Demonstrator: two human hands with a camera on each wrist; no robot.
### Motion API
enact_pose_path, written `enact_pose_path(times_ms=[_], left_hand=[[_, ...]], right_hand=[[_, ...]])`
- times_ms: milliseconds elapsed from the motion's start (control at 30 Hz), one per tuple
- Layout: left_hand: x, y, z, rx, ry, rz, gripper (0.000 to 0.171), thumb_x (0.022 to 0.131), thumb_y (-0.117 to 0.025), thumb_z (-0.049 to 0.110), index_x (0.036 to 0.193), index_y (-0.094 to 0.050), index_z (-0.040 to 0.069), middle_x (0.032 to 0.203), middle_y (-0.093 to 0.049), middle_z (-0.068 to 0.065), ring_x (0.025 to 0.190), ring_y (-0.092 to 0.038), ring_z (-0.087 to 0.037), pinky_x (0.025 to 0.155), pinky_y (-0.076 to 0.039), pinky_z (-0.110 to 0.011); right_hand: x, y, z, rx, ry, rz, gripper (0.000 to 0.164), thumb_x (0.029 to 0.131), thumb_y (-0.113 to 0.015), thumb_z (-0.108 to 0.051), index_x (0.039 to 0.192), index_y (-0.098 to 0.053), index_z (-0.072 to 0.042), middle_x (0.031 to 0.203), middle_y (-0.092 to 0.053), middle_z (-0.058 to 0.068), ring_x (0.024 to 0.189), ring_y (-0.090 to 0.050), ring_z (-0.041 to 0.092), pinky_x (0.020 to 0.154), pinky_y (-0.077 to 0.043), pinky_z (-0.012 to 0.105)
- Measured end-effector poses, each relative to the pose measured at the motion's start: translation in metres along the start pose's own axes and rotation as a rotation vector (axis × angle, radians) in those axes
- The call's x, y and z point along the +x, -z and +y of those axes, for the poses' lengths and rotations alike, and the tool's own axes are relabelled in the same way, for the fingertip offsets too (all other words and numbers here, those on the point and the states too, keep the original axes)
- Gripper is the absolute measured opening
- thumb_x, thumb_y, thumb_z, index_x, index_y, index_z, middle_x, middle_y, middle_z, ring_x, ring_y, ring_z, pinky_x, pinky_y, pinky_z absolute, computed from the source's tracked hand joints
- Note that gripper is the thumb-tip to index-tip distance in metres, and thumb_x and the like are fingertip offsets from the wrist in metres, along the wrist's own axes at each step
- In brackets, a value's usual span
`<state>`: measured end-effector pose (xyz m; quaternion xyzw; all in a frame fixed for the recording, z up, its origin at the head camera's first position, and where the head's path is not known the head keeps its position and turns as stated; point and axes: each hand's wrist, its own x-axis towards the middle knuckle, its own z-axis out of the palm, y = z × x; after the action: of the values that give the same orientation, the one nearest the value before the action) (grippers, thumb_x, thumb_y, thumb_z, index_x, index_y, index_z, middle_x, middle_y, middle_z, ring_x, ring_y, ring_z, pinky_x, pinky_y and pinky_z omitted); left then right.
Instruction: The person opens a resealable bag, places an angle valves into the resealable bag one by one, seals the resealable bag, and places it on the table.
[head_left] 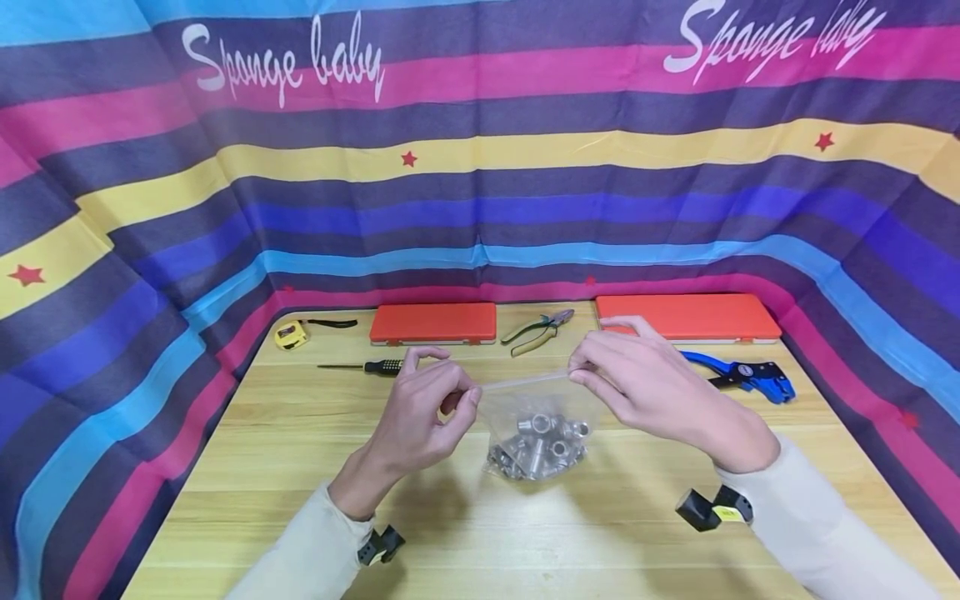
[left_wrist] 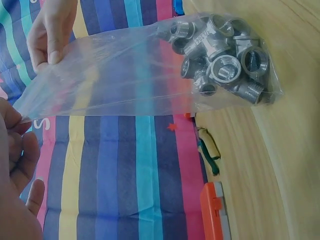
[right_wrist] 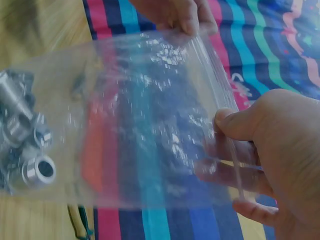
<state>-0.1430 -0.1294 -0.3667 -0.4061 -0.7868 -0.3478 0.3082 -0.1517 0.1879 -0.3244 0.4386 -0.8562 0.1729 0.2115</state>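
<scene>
A clear zip bag (head_left: 517,400) hangs between both hands, its top edge stretched across. Shiny threaded metal pipe fittings (left_wrist: 225,67) fill its bottom end, several of them tee-shaped. My left hand (head_left: 423,412) pinches one top corner between thumb and finger. With thumb and fingers, my right hand (head_left: 648,387) grips the zip edge near the other corner; in the right wrist view its thumb (right_wrist: 237,122) lies on the near face and some fingers show through the plastic. Whether the bag's bottom touches the table cannot be told.
On the wooden table (head_left: 285,467), a yellow tape measure (head_left: 292,335), a screwdriver (head_left: 367,367), pliers (head_left: 537,331) and two red cases (head_left: 433,322) lie toward the back. A blue wire stripper (head_left: 750,377) lies beyond my right wrist. Striped cloth (head_left: 480,208) walls the back and sides.
</scene>
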Motion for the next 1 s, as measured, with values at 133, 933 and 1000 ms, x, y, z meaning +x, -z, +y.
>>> enact_pose_path(times_ms=[133, 933, 1000], left_hand=[[-0.001, -0.001, 0.000, -0.004, 0.004, 0.001, 0.016, 0.091, -0.066, 0.002, 0.082, -0.062, 0.015, 0.066, -0.050, 0.008, 0.061, -0.043, -0.005, 0.102, -0.050, -0.050], [-0.002, -0.003, -0.001, -0.018, 0.024, -0.001, 0.020, 0.093, -0.067, 0.001, 0.081, -0.059, 0.016, 0.065, -0.048, 0.007, 0.061, -0.043, -0.005, 0.102, -0.049, -0.049], [-0.002, -0.003, 0.000, -0.021, 0.032, -0.005, 0.019, 0.093, -0.067, 0.001, 0.083, -0.060, 0.015, 0.066, -0.051, 0.007, 0.061, -0.045, -0.005, 0.102, -0.049, -0.050]], right_hand=[[-0.009, 0.005, 0.005, -0.006, -0.049, -0.013, 0.010, 0.102, -0.075, -0.013, 0.104, -0.068, -0.020, 0.094, -0.068, -0.014, 0.085, -0.064, 0.004, 0.111, -0.046, 0.059], [-0.042, 0.011, 0.024, 0.014, -0.186, 0.122, 0.023, 0.090, -0.086, -0.007, 0.097, -0.070, -0.022, 0.088, -0.070, -0.016, 0.089, -0.069, 0.011, 0.105, -0.045, 0.045], [-0.044, 0.008, 0.024, 0.026, -0.199, 0.159, 0.022, 0.091, -0.086, -0.008, 0.096, -0.070, -0.021, 0.088, -0.071, -0.015, 0.090, -0.069, 0.013, 0.099, -0.046, 0.039]])
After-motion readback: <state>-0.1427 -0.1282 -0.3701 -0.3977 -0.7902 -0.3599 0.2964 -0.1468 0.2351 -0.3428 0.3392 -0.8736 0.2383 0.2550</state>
